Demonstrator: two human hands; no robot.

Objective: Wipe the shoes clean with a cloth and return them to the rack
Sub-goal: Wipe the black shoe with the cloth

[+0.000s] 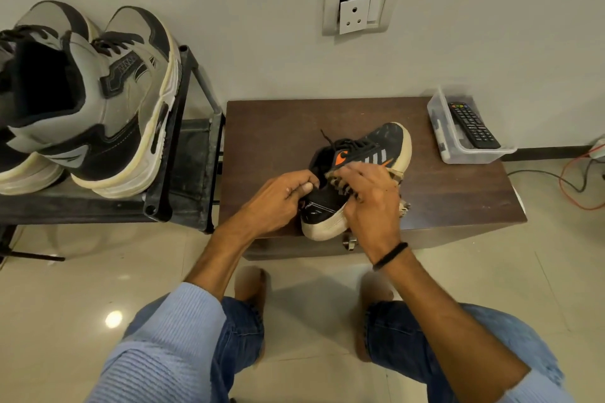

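Black sneaker (357,154), orange logo, cream sole: laid on a dark wooden low table (458,193), heel at the near edge. Its heel collar is gripped by the left hand (278,196); a striped cloth (340,185) is held against its side by the right hand (370,199). Clear plastic box (445,144), remote control (473,124) inside: set at the table's far right corner. Grey-and-black high-top sneakers (108,101), one pair: kept on a black shoe rack (183,141) left of the table.

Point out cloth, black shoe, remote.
cloth (341,182): head view, striped fold against the shoe's side.
shoe (388,139): head view, dark upper near the toe.
remote (474,126): head view, middle of the keypad.
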